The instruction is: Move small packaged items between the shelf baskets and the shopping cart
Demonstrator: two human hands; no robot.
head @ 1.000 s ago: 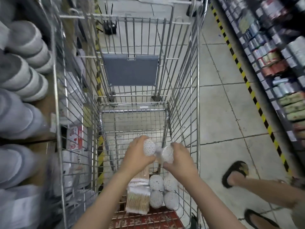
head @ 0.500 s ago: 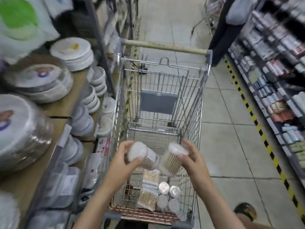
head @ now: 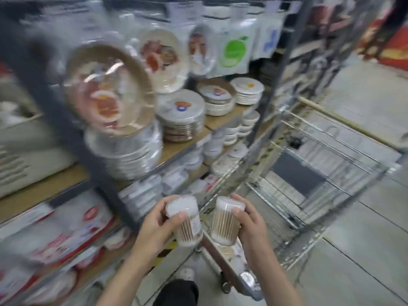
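Observation:
My left hand [head: 154, 228] grips a clear round tub of cotton swabs [head: 187, 221], thumb across its side. My right hand [head: 249, 226] grips a second, similar swab tub [head: 225, 221] just to the right of the first. Both tubs are upright, slightly tilted, held above the near left corner of the wire shopping cart [head: 320, 173]. More white-capped packs [head: 234, 259] lie in the cart's near end below my right hand. The view is blurred by motion.
Shelves [head: 181, 149] on the left carry stacks of wrapped paper plates [head: 183, 111] and bowls; red-and-white boxes [head: 66, 226] sit on a lower shelf. Hanging packets [head: 234, 51] are higher up. Tiled floor [head: 364, 250] lies to the right. My shoe [head: 186, 273] shows below.
Both hands lifted the two swab tubs up out of the cart. My view swung left from the cart toward the plate shelves, and the cart now sits at the right.

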